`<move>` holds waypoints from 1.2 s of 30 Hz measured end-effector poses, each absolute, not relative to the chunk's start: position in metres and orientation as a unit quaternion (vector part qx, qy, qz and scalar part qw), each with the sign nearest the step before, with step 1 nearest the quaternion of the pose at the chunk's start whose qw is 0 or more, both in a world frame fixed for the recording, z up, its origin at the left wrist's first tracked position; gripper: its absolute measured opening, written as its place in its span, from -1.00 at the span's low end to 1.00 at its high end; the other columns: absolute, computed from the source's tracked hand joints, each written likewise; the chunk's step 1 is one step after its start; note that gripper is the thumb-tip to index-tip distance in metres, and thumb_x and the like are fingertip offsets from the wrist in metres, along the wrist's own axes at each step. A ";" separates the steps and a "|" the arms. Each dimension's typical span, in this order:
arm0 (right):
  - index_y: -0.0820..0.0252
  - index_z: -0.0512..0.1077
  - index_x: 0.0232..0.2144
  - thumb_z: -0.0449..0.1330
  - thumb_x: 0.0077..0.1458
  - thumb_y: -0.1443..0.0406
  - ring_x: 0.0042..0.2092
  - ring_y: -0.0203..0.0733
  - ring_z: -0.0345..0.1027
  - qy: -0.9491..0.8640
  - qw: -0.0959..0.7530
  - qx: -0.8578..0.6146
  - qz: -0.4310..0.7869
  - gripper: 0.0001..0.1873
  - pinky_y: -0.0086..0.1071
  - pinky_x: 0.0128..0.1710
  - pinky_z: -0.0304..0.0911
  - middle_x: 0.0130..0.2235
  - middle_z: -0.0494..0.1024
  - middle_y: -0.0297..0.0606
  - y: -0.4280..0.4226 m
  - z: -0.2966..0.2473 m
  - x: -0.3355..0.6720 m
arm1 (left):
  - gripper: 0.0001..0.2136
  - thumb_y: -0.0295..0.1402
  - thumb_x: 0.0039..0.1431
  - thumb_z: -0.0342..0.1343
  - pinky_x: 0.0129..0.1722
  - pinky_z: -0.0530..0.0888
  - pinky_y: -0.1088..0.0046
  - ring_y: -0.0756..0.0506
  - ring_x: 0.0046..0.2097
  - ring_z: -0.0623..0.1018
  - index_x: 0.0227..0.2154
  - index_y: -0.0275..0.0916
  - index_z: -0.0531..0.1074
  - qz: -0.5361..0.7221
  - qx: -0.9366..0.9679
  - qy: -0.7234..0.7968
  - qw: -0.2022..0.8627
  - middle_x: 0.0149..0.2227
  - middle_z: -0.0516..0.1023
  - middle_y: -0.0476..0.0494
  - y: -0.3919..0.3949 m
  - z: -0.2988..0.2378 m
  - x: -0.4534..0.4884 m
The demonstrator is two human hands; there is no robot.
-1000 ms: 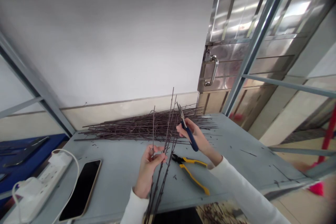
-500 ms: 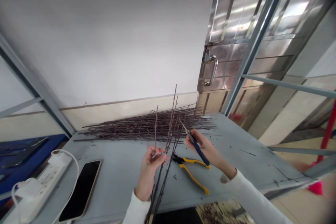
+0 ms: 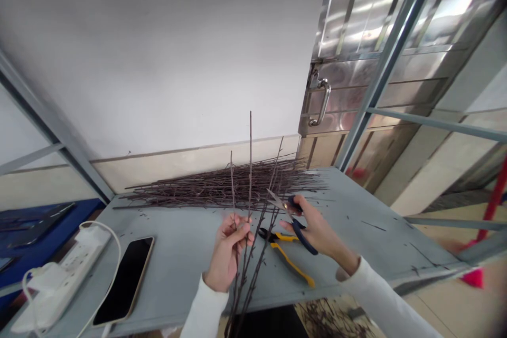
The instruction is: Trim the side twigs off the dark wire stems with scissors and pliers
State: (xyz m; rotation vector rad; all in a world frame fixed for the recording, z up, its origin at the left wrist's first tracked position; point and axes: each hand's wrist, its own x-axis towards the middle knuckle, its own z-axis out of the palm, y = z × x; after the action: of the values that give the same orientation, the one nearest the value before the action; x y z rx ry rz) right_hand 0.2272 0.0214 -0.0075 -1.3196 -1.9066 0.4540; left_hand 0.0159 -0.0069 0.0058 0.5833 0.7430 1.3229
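My left hand (image 3: 228, 250) is closed around a few thin dark twigs (image 3: 250, 169) that stand upright above the table edge. My right hand (image 3: 317, 229) grips blue-handled scissors (image 3: 291, 215) whose blades are parted and point left toward the twigs, just right of my left fingers. Yellow-handled pliers (image 3: 287, 256) lie on the grey table (image 3: 178, 253) below my right hand.
A long pile of dark twigs (image 3: 206, 190) lies along the back of the table by the white wall. A black phone (image 3: 124, 280) and a white power strip (image 3: 63, 274) with a cable rest at the left. A steel door (image 3: 356, 63) and metal frame stand at the right.
My right hand lowered the scissors from up beside the twig tips to the level of my left fingers and the blades opened. The held twigs shifted slightly and stand straighter.
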 end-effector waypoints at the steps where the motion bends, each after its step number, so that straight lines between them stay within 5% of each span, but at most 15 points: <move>1: 0.11 0.12 -0.30 0.18 0.00 0.11 -0.34 -0.18 0.27 -0.751 0.373 -0.516 0.175 -0.65 -0.31 -0.31 0.24 -0.33 0.39 -0.24 0.020 -0.007 0.227 | -0.69 -0.47 -0.27 0.38 -0.58 0.37 0.65 0.13 -0.57 0.43 -0.53 -0.26 0.31 0.588 0.249 0.328 0.696 -0.43 0.50 0.04 -0.007 0.007 0.017; 19: 0.15 0.21 -0.32 0.06 -0.14 0.42 -0.31 -0.12 0.28 -0.862 0.275 -0.416 -0.092 -0.75 -0.34 -0.36 0.19 -0.30 0.37 -0.18 0.025 0.040 0.243 | -0.70 -0.46 -0.33 0.39 -0.78 0.17 0.78 0.24 -0.68 0.19 -0.48 -0.29 0.41 0.539 0.236 0.293 0.754 -0.44 0.45 0.04 -0.015 0.031 0.019; 24: 0.15 0.22 -0.33 0.04 -0.16 0.46 -0.32 -0.12 0.29 -0.861 0.278 -0.397 -0.157 -0.75 -0.35 -0.37 0.21 -0.33 0.40 -0.20 0.019 0.045 0.243 | -0.75 -0.47 -0.20 0.35 -0.79 0.11 0.80 0.26 -0.68 0.07 -0.42 -0.31 0.41 0.527 0.259 0.249 0.770 -0.37 0.46 -0.02 -0.016 0.031 0.018; 36: 0.16 0.30 -0.45 0.10 0.08 0.30 -0.54 -0.28 0.29 -0.834 0.347 -0.360 -0.234 -0.92 -0.44 -0.51 0.08 -0.58 0.44 -0.34 0.011 0.044 0.242 | -0.70 -0.46 -0.26 0.39 -0.74 0.18 0.80 0.24 -0.67 0.18 -0.49 -0.30 0.36 0.547 0.249 0.234 0.764 -0.45 0.39 0.07 -0.014 0.033 0.020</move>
State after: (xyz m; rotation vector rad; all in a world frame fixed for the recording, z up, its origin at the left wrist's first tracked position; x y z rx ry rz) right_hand 0.2424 0.0113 0.0444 -0.9327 -2.1635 -0.6068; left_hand 0.0205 -0.0139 0.0329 0.5422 0.5078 1.1893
